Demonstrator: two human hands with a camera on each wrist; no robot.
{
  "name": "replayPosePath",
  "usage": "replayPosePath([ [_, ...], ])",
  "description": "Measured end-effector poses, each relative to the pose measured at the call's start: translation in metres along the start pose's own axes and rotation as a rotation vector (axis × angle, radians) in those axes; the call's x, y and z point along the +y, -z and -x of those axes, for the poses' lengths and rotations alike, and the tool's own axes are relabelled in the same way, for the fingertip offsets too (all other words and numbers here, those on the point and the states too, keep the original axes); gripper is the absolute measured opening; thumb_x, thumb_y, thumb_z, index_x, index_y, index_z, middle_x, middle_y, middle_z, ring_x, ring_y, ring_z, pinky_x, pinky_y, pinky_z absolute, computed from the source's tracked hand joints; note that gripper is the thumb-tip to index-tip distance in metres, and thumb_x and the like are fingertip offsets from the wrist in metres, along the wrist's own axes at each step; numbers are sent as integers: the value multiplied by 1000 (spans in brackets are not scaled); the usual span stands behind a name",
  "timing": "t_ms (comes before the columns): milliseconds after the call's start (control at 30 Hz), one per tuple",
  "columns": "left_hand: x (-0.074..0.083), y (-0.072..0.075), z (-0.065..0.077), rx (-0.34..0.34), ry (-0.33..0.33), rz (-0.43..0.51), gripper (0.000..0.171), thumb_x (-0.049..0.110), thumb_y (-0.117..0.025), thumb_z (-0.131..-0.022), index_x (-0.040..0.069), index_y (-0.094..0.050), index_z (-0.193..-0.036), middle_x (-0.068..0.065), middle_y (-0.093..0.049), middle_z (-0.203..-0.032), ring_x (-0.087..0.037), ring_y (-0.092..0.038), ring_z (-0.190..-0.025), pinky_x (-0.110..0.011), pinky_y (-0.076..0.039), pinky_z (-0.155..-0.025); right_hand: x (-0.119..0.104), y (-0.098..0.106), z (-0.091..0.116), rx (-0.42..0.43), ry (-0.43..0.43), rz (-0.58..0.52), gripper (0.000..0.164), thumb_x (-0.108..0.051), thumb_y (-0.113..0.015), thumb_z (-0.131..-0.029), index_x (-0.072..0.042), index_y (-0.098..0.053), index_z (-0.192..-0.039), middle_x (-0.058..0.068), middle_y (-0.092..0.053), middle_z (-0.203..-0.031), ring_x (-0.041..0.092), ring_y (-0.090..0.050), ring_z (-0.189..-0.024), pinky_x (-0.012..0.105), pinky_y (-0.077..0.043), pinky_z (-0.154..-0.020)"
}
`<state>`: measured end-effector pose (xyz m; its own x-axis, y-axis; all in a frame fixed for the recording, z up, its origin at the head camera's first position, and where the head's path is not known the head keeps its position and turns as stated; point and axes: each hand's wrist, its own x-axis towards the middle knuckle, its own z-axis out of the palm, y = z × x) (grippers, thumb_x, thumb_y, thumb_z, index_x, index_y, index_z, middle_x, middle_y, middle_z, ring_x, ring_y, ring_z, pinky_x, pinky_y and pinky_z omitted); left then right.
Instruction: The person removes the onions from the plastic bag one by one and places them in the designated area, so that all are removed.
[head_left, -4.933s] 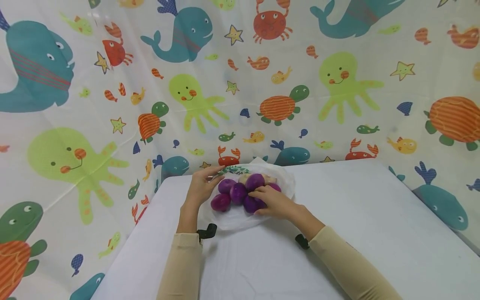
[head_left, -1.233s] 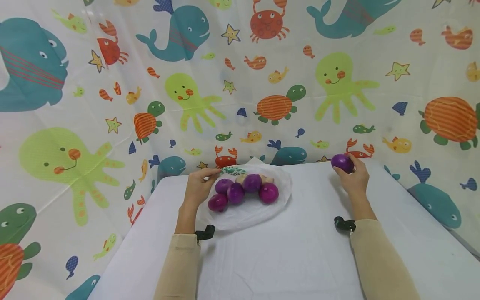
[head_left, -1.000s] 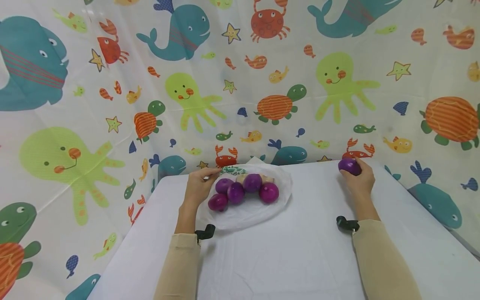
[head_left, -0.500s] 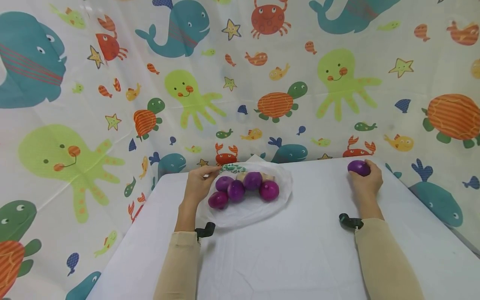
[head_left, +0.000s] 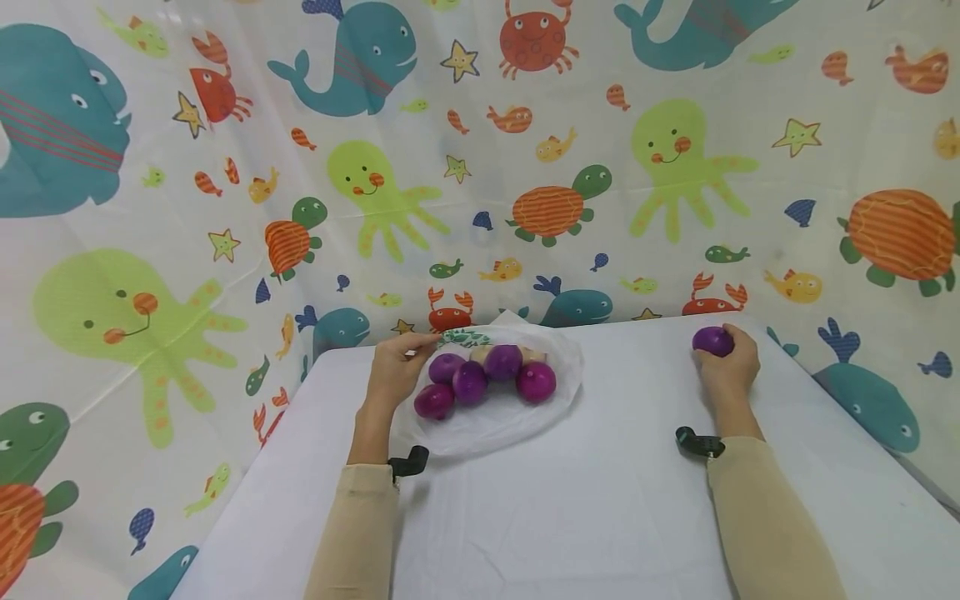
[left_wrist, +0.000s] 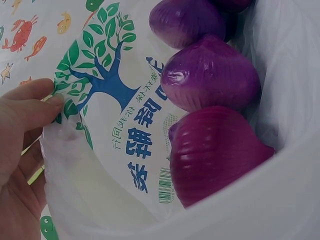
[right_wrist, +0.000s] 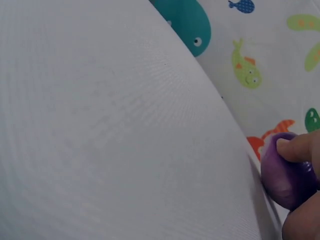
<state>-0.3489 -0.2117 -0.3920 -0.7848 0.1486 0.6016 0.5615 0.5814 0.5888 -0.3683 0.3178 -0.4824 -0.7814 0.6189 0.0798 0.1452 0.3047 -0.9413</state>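
Note:
In the head view, a white plastic bag with a green leaf print lies spread on the table. Several purple onions rest in it, with pale pieces partly hidden behind them. My left hand pinches the bag's left rim between thumb and fingers; the left wrist view shows the thumb at the printed plastic. Far to the right, my right hand grips one purple onion near the table's back edge. The right wrist view shows this onion low over or touching the tabletop; I cannot tell which.
A white cloth covers the table. Behind and to the left hangs a white curtain printed with sea animals, close to the table's back edge. Dark wrist cameras sit on both wrists.
My right hand has taken an onion out of the bag and carried it to the far right, then lowered it slightly. The left hand stays at the bag's rim, now pinching it.

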Motion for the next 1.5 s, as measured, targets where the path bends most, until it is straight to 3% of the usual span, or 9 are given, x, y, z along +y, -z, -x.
replayPosePath([
  [300,0,-1,1,-1,4,3,21,1,-71,-97,10,-81,-114,-9,-79,-111,-27,-74,-103,-43,-64,-87,0,2,-4,35,-13,30,71,-10,-63,-102,-13,-29,-164,13,-27,-171,32,-24,-159,56,-25,-129],
  [867,1,-3,1,56,-23,-37,23,0,-72,-95,10,-81,-114,-10,-80,-109,-27,-75,-103,-43,-64,-85,4,3,-8,44,-41,59,74,-16,-59,-104,-16,-19,-167,15,-18,-173,35,-17,-160,60,-22,-129],
  [1167,-1,-4,0,52,-48,-27,23,-1,-72,-96,9,-81,-114,-10,-80,-109,-26,-75,-102,-41,-66,-81,4,5,-8,55,-29,63,74,-25,-57,-105,-15,-18,-167,15,-17,-173,35,-16,-159,60,-23,-129],
  [1333,-1,-3,1,47,-34,-25,22,-1,-71,-96,8,-81,-114,-10,-79,-109,-27,-75,-103,-42,-65,-84,-5,3,-8,133,38,27,74,-38,-61,-103,-19,-25,-165,9,-23,-171,29,-17,-158,55,-23,-130],
  [1500,-1,-3,1,51,-45,-29,21,-1,-71,-96,8,-81,-113,-10,-79,-110,-27,-75,-103,-42,-65,-84,-25,-4,-1,211,201,-11,72,-44,-64,-101,-22,-32,-161,7,-31,-167,26,-22,-154,50,-26,-129],
])
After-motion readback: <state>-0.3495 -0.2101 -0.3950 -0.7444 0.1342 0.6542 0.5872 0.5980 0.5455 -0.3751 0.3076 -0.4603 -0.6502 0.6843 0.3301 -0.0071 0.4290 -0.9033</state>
